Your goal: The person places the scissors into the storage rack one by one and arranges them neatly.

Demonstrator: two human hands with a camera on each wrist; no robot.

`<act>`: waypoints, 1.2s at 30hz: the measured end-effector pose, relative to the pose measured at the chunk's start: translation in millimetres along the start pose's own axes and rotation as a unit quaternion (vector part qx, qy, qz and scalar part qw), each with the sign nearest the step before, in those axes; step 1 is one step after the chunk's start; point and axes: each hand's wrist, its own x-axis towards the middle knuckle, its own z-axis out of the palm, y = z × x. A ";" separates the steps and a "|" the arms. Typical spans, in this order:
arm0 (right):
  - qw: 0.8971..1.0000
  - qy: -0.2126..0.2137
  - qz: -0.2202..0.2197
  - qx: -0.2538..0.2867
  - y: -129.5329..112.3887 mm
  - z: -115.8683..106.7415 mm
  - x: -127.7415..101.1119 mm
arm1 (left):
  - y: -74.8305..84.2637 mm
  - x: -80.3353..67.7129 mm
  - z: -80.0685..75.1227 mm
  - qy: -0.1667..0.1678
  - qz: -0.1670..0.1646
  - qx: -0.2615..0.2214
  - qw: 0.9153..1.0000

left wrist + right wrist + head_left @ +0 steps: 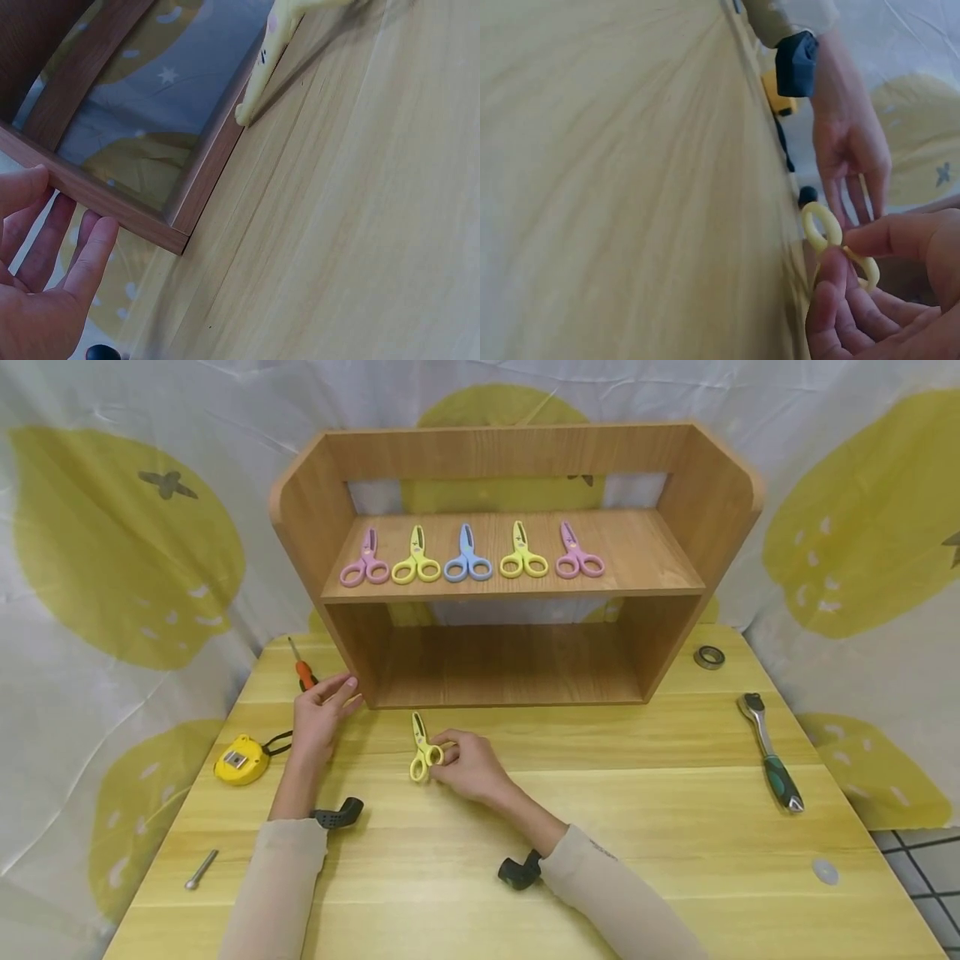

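In my right hand is a pair of yellow scissors, pinched by the handle loops between thumb and fingers. The blades point toward the wooden shelf, just in front of its lower left corner. From the right wrist view, the thumb and a finger press on the handle where the two loops meet. My left hand is at the shelf's lower left side, fingers extended and fingertips against the side panel, as the left wrist view shows. On the upper board lie several scissors in a row: pink, yellow and blue.
Left on the table are an orange-handled screwdriver, a yellow tape measure and a metal bolt. To the right are a bearing ring, a green-handled ratchet wrench and a pale disc. A patterned curtain hangs around the table.
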 end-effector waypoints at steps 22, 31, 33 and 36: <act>0.995 0.009 -0.092 0.041 -28.8 -90.8 -62.1 | -2.5 1.4 -1.1 0.005 -0.009 -0.008 1.000; 0.984 0.056 -0.162 0.039 -56.5 -145.0 -85.7 | -17.0 10.4 -5.6 0.014 0.009 -0.014 1.000; 0.981 0.071 -0.176 0.038 -63.0 -158.6 -90.4 | -18.4 11.1 -5.8 0.013 0.015 -0.013 1.000; 0.976 0.094 -0.194 0.032 -72.3 -180.5 -96.1 | -18.5 11.6 -6.1 0.010 0.018 -0.014 1.000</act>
